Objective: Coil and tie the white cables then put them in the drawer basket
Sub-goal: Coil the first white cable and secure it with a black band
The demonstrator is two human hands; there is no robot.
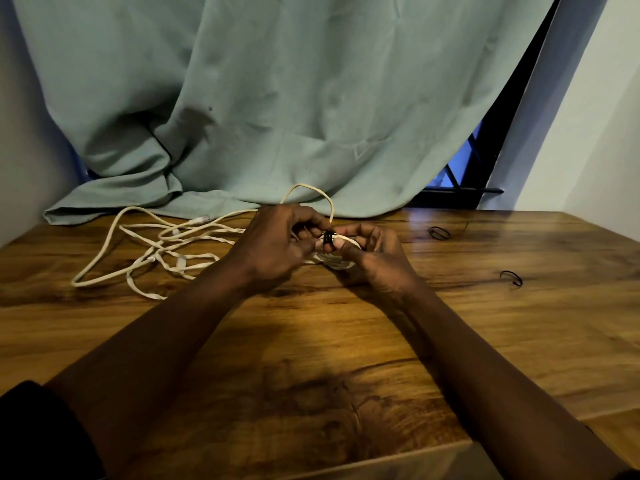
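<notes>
A small coiled white cable (337,261) sits between my hands near the table's far middle. A black tie (327,236) wraps its top. My left hand (273,244) pinches the tie from the left, and my right hand (372,256) holds the coil from the right with thumb and fingers. One white loop (313,190) rises behind my hands. To the left, a tangle of loose white cables (162,247) lies spread on the wood. The drawer basket is not in view.
Two spare black ties lie on the wooden table (346,341): one (439,233) at the back right, another (512,277) further right. A green curtain (242,98) hangs behind and rests on the table's back edge. A white wall stands at the right.
</notes>
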